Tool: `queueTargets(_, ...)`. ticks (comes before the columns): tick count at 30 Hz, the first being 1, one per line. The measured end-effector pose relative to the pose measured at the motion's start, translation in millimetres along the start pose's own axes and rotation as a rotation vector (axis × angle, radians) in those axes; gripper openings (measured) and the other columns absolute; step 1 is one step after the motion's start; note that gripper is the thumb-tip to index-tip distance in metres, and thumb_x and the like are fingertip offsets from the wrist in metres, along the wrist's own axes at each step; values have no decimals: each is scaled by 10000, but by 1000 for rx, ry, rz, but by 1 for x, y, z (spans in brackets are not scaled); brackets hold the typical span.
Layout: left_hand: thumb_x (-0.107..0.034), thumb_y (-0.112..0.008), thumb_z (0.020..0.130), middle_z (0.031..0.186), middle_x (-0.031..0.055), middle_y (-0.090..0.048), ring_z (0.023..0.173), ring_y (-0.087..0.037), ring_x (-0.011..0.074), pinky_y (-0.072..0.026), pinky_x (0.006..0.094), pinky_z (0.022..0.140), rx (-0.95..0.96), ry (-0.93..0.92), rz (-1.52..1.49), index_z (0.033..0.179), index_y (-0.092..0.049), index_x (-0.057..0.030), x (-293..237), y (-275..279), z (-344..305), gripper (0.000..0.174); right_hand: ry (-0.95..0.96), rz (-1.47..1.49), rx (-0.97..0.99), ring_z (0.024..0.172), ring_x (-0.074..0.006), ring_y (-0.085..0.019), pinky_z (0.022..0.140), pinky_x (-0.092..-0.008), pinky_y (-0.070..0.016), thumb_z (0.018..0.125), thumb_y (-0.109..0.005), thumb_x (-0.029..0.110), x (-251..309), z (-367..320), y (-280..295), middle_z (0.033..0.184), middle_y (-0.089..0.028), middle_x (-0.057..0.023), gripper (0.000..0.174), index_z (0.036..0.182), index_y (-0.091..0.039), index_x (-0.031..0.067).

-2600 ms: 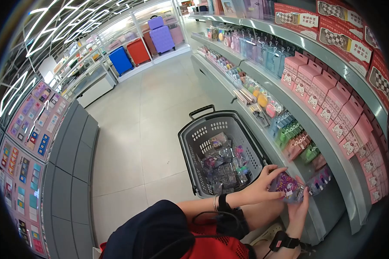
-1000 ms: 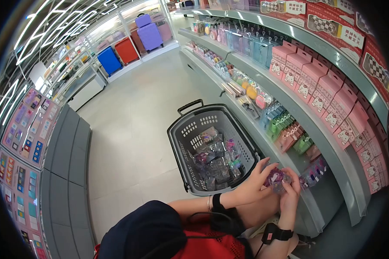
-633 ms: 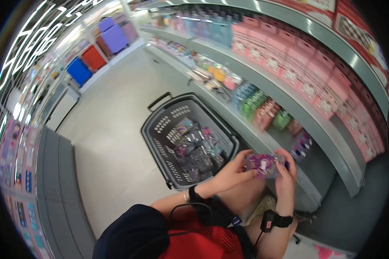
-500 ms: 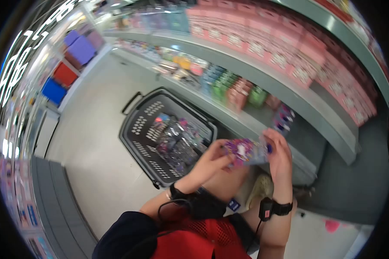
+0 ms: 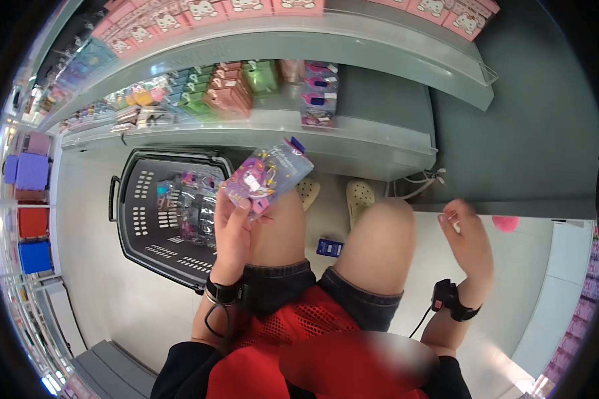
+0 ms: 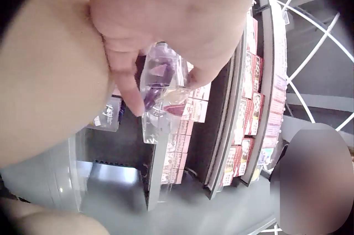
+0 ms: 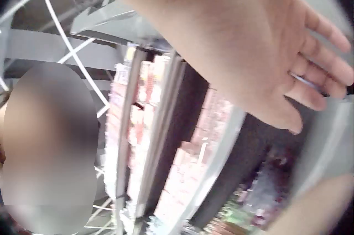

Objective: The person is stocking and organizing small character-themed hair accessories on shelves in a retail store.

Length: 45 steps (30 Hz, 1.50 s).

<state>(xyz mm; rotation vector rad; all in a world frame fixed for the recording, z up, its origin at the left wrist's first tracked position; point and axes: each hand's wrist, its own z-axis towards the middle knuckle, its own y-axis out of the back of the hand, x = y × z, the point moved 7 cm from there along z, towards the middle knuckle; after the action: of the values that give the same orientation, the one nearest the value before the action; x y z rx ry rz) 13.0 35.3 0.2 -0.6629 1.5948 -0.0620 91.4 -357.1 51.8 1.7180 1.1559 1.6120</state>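
Note:
In the head view my left hand (image 5: 234,233) pinches the lower end of a clear packet (image 5: 266,176) with a purple and pink card inside, above the right side of the basket (image 5: 140,199). The left wrist view shows the same packet (image 6: 160,96) between the thumb and fingers of my left hand (image 6: 166,24). My right hand (image 5: 469,243) is off to the right, beside the knee, holding nothing, its fingers loosely bent. In the right wrist view the right hand (image 7: 260,52) has its fingers extended and apart. Several clear packets (image 5: 196,209) lie in the basket.
The lower shelf (image 5: 379,136) crosses in front, holding green pouches (image 5: 261,78), pink pouches (image 5: 230,96) and similar purple packets (image 5: 319,93). Pink boxes (image 5: 246,6) stand above. A small blue box (image 5: 329,247) lies on the floor between the legs, near two clogs (image 5: 359,196).
The view has swung right toward the shelf. My right hand has let go of the packet and moved away to the right; my left hand still holds it. The basket now appears farther left.

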Motion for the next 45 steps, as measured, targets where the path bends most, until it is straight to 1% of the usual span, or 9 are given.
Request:
queueTargets(6, -266, -479, 956, 1158, 102, -576, 901, -648, 202, -550, 267, 536, -99, -107, 132, 1353, -385, -53, -1, 12, 4, 460, 75, -161, 144, 869, -329, -635, 723, -413, -513, 819, -626, 190, -142, -46, -185, 872, -652, -125, 164, 910, -611, 54)
queueTargets(8, -318, -470, 956, 1132, 96, -584, 891, -649, 199, -527, 252, 509, -113, -116, 163, 1348, -387, -51, 1, 19, 8, 481, 69, -454, 509, 900, -330, -640, 749, -425, -517, 827, -608, 208, -146, -59, -252, 932, -658, -115, 154, 873, -640, 64)
queueTargets(11, -394, -470, 945, 1101, 84, -591, 864, -640, 184, -472, 223, 454, -129, -89, 169, 1323, -394, -37, 6, 33, 13, 526, 80, 249, 464, 1123, -324, -549, 895, -494, -464, 842, -581, 223, -192, -91, -342, 1183, -577, -129, 198, 936, -677, 77)
queueTargets(15, -383, -430, 964, 1097, 74, -592, 846, -633, 172, -430, 206, 429, -156, -94, 187, 1300, -411, -52, 7, 37, 13, 472, 206, -141, 572, 1172, -319, -495, 929, -511, -418, 863, -550, 244, -191, -102, -390, 1239, -533, -107, 225, 1018, -633, 103)
queueTargets(33, -429, -391, 963, 906, 54, -645, 630, -592, 114, -375, 195, 379, -304, -47, 176, 1140, -533, -60, 5, 34, 14, 433, 359, -174, 427, 1392, -295, -251, 1082, -585, -213, 957, -409, 336, -220, -97, -569, 1491, -333, -8, 450, 1390, -436, 220)
queueTargets(38, -421, -433, 950, 910, 56, -643, 673, -594, 116, -351, 202, 392, -242, -9, 189, 1108, -542, -71, 5, 43, 15, 399, 500, -387, 289, 1290, -327, -404, 1020, -560, -362, 831, -596, 232, -172, -94, -460, 1375, -430, -147, 251, 990, -710, 75)
queueTargets(42, -411, -456, 949, 899, 69, -646, 671, -607, 135, -352, 187, 397, -298, -33, 130, 1099, -534, -58, 2, 39, 11, 392, 287, -335, 426, 1366, -348, -278, 1093, -590, -239, 795, -643, 290, -198, -105, -472, 1469, -320, -111, 277, 1029, -726, 167)
queueTargets(43, -416, -449, 951, 910, 70, -646, 682, -608, 136, -352, 188, 397, -248, -57, 146, 1104, -533, -58, 2, 39, 12, 398, 292, -479, 515, 1319, -320, -355, 1081, -587, -251, 782, -645, 316, -186, -101, -452, 1403, -394, -154, 543, 1276, -555, 110)
queueTargets(45, -427, -432, 954, 934, 71, -644, 703, -609, 136, -350, 187, 401, -201, -51, 162, 1119, -531, -57, 2, 46, 15, 417, 253, -426, 585, 1360, -337, -281, 1104, -580, -209, 768, -655, 330, -183, -98, -441, 1453, -337, -133, 410, 1145, -645, 171)
